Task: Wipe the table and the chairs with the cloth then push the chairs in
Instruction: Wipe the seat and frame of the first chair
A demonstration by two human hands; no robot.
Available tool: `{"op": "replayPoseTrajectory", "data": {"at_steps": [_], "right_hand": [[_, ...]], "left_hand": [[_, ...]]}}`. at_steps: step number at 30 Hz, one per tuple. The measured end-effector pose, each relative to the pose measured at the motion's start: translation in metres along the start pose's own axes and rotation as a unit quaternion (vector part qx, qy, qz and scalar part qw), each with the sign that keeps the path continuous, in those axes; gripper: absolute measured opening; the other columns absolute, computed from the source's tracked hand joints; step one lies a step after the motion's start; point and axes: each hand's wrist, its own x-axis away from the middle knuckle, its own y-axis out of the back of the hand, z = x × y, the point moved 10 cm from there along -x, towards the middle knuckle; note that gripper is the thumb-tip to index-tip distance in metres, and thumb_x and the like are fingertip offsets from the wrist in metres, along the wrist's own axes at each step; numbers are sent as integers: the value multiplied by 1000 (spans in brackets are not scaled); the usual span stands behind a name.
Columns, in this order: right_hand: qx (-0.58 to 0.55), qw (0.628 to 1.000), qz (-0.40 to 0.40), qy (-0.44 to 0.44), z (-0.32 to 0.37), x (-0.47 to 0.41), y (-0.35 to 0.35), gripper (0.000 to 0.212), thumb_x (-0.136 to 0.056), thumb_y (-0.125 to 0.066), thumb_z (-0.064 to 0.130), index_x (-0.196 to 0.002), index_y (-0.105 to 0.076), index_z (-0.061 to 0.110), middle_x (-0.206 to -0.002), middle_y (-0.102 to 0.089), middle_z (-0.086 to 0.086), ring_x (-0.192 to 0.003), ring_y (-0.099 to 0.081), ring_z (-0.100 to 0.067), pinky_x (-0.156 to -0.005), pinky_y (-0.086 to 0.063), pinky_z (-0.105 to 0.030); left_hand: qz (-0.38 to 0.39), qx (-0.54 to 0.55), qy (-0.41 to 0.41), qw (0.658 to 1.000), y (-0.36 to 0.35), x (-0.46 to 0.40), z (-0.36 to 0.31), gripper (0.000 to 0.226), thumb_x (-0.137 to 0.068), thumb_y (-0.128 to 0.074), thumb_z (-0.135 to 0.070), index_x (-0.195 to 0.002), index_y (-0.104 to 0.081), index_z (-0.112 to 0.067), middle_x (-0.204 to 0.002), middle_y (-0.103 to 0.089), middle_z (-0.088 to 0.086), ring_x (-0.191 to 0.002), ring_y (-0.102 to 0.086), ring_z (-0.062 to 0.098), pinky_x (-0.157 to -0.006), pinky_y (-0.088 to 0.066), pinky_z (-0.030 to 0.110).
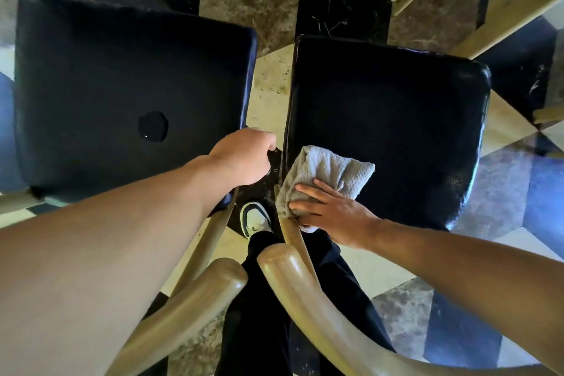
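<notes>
Two chairs with dark padded seats stand side by side below me. My right hand (329, 210) presses a grey folded cloth (328, 172) flat onto the near left corner of the right chair seat (390, 119). My left hand (244, 159) is curled over the near right edge of the left chair seat (122, 85), fingers hidden behind the seat edge. A small round puddle (153, 127) lies on the left seat. The pale wooden curved backrests (293, 278) of both chairs rise toward me in the foreground.
My legs in dark trousers and one white shoe (255, 218) stand in the narrow gap between the chairs. The floor is patterned marble (268, 18). Pale wooden legs (506, 18) of other furniture stand at the top and upper right.
</notes>
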Motion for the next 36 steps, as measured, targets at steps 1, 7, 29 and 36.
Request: {"op": "replayPoseTrajectory", "data": {"at_steps": [1,7,29,36], "right_hand": [[12,1000,3,3,1,7,-2,61,-83,-70,7,-139,-59,28,-159,-40,6,-154,-9,-29,-124,-9,-51],[85,994,61,3,-8,39,-25,82,-93,-60,13,-161,-16,28,-169,2,6,-154,14,-29,-125,2,-48],[-124,849,-99,-505,-237,91,45,99,-93,-60,15,-159,11,34,-165,25,10,-153,18,-28,-123,-1,-57],[-236,743,-69,-622,-235,239,-11,96,-95,-54,3,-159,7,41,-164,26,16,-153,12,-38,-115,-30,-61]], "left_hand": [[1,-2,-7,1000,-1,2,-3,38,-93,-50,-4,-129,-59,-16,-119,-61,5,-101,-60,25,-86,-53,41],[9,6,-30,999,-8,4,-14,41,-95,-46,-1,-131,-59,-15,-126,-62,7,-108,-60,25,-92,-52,40],[19,-81,-34,996,1,-37,-47,30,-96,-46,-8,-119,-65,-15,-124,-60,4,-107,-58,24,-92,-49,40],[75,-171,-21,982,-14,-68,-100,31,-95,-46,-13,-123,-59,-16,-127,-53,3,-97,-56,24,-71,-42,34]]}}
